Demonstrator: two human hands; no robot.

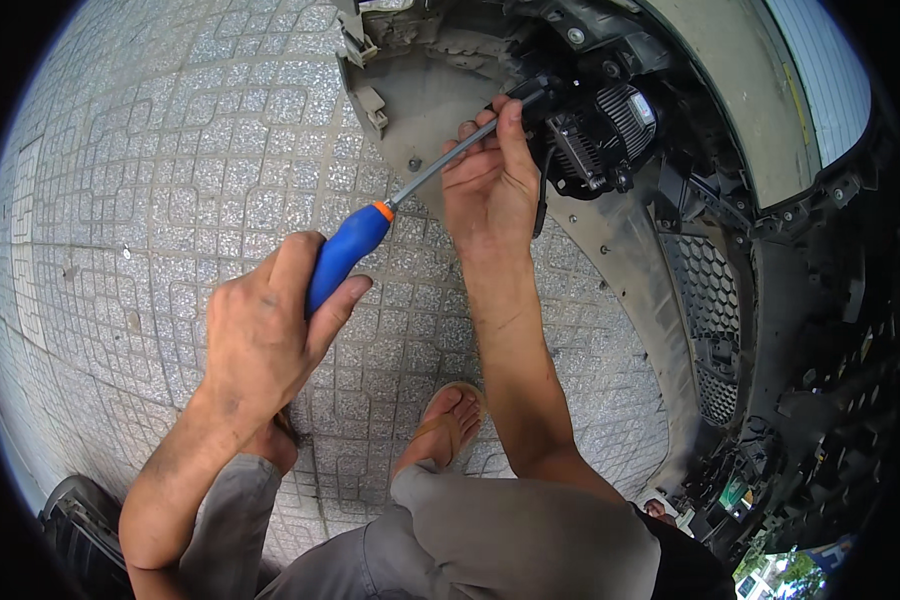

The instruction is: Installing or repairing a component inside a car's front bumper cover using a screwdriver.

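My left hand (270, 320) is closed round the blue handle of a screwdriver (348, 256), which has an orange collar and a long metal shaft pointing up and to the right. My right hand (490, 185), palm up, pinches the far end of the shaft between thumb and fingers. The screwdriver's tip is hidden there, against a black plastic part (535, 92) that looks like a connector. Just right of these fingers sits a black finned unit (620, 120), with a dark cable (542, 195) hanging beside my right wrist.
A large car bumper-like panel (620, 270) curves down the right side, with a honeycomb grille (708, 285) and several clips and screws. Grey patterned paving (170, 150) lies below. My sandalled foot (448, 425) stands under my arms. A black object (85, 530) lies at lower left.
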